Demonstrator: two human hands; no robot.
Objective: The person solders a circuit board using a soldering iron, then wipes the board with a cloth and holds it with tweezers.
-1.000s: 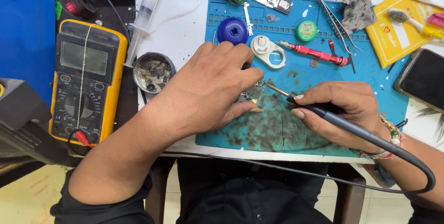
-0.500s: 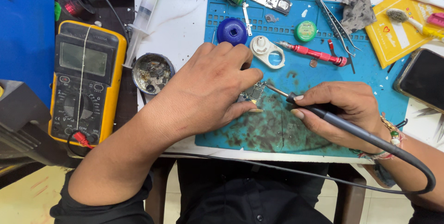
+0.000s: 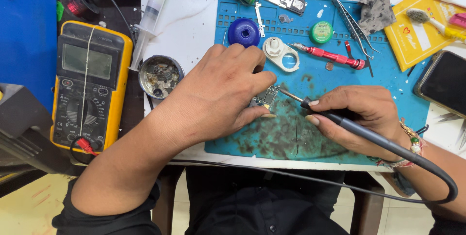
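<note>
Blue mat point(image 3: 340, 77) bears a board point(image 3: 266, 96); left hand point(image 3: 218, 94) pins it steady, right hand point(image 3: 359, 116) closed round iron point(image 3: 335, 117), tip touching the board.

- Bright, even light is falling from above across the white desk point(image 3: 194, 26), leaving colours vivid and detail crisp.
- Soft, short shadows are gathering under the left hand point(image 3: 221, 94) and right hand point(image 3: 361, 116) on the blue mat point(image 3: 310, 77).
- Faint glare is showing on the dark phone screen point(image 3: 444, 82).
- The wide lens is bending lines slightly at the edges; the bottom corners are falling dimmer.
</note>
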